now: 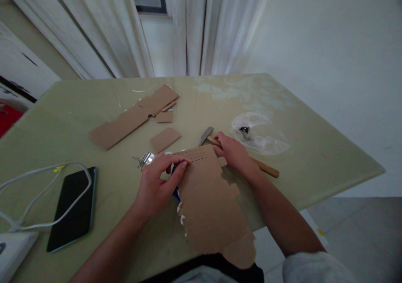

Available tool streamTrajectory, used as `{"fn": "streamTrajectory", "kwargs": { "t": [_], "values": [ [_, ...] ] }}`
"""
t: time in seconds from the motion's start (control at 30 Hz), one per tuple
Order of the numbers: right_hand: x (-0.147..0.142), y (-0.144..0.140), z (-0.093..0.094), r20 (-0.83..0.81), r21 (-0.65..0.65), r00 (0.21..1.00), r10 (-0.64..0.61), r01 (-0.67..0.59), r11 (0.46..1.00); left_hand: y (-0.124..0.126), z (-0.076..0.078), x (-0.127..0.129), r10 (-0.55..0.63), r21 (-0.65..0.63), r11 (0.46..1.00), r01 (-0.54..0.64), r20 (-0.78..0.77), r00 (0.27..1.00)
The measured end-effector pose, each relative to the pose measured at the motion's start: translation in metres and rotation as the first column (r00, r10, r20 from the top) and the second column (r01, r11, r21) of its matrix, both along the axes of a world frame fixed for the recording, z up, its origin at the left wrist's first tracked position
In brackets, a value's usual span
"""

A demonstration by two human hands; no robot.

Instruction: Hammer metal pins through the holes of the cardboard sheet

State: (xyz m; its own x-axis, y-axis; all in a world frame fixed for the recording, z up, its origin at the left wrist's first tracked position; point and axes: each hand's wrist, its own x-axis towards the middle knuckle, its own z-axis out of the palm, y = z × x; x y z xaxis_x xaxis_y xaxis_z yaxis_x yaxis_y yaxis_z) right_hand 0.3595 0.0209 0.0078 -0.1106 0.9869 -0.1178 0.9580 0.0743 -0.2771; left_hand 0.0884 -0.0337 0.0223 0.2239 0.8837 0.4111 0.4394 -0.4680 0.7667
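1. Torn cardboard sheet (210, 199) lies flat at the near table (314, 149) edge, punched dot rows at its far end
2. My left hand (158, 182) pinches the sheet's top-left corner, fingers curled, pinning it steady
3. My right hand (234, 152) closes over the hammer (248, 157), wooden handle trailing right, wrist low
4. Phone (73, 207) well left

Count on table (307, 157): four cardboard pieces — one large perforated sheet (213, 203), one long strip (135, 115), two small scraps (165, 139). One phone (73, 207). One hammer (264, 167). One plastic bag (260, 136). One white cable (40, 178).
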Motion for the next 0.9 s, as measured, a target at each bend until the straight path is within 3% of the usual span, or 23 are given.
{"fn": "streamTrajectory", "kwargs": {
  "t": [0.63,0.9],
  "values": [
    [0.001,0.001,0.0,-0.006,0.004,1.0,0.01,-0.01,1.0,0.002,0.003,0.002,0.018,-0.011,1.0,-0.018,0.006,1.0],
    [0.0,0.0,0.009,0.116,-0.005,0.993,-0.015,0.016,1.0,0.008,0.001,0.004,-0.02,-0.009,1.0,0.02,0.017,1.0]
  ]
}}
